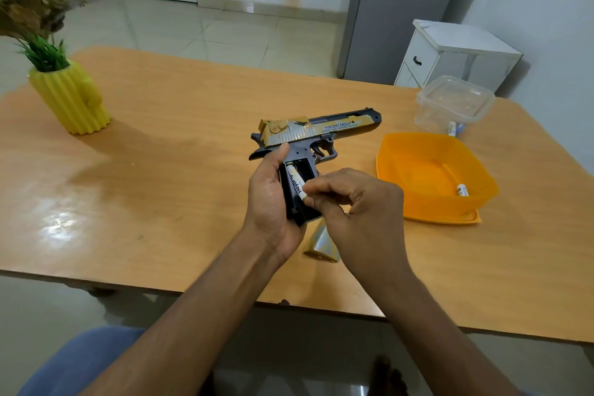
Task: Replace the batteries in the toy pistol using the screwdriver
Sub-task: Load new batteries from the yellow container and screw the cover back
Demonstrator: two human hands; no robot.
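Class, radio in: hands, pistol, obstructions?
Left hand grips pistol. Right hand pinches battery in open grip bay. Nothing blocking.

left hand [268,202] grips pistol [313,133] by its open grip; right hand [356,206] pinches battery [295,182] in compartment.

we read "desert eagle" on the slide of the toy pistol [316,128]; the smaller line beneath it is not legible. the battery [295,182] in the grip bears lettering beginning "hey", the remainder unclear.
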